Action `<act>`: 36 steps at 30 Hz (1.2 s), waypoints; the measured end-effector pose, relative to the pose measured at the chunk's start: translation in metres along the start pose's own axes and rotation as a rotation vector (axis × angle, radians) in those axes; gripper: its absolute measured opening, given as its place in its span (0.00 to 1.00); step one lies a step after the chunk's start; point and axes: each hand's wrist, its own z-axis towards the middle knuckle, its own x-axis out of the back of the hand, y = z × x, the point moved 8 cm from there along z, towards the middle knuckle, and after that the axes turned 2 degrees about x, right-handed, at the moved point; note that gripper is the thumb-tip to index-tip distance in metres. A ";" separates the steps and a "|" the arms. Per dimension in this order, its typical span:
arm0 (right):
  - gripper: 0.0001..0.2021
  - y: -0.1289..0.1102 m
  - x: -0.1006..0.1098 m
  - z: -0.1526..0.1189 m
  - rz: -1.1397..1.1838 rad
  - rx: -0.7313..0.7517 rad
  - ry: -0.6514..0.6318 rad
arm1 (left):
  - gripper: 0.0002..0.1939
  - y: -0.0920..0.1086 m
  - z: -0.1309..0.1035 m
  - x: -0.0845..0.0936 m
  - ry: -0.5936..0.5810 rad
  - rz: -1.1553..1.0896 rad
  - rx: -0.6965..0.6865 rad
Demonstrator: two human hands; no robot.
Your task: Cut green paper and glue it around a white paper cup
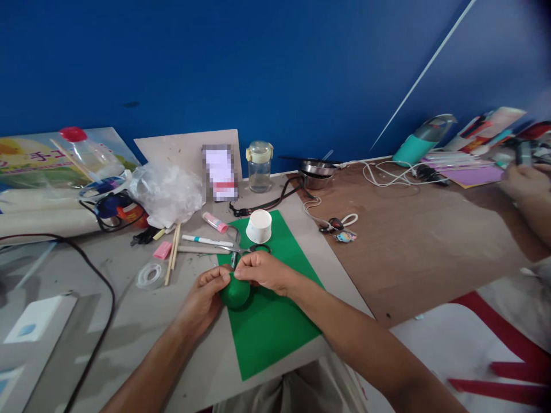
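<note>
Both of my hands meet over a rounded green piece point(235, 293) that looks like felt or paper, the same colour as the sheet below. My left hand point(209, 291) pinches its upper left edge between thumb and fingers. At its top edge, the thumb and fingertips of my right hand point(263, 272) are pressed together on it. Beneath lies a flat green sheet point(275, 338), partly covered by my right forearm. A white paper cup point(259, 226) rests upside down on the sheet's far end. Scissors point(241, 250) lie just beyond my fingers, their blades pointing left.
Left of my hands are a marker point(207, 241), wooden sticks point(173, 255), a tape roll point(150, 276) and a pink glue stick point(214, 222). Along the wall stand a phone point(219, 172), a jar point(259, 166) and metal bowls point(317, 172). Another person's hand point(527, 180) shows far right.
</note>
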 end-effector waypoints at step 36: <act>0.21 -0.011 0.003 0.000 -0.154 0.157 0.038 | 0.14 -0.002 0.001 0.007 0.070 0.013 0.025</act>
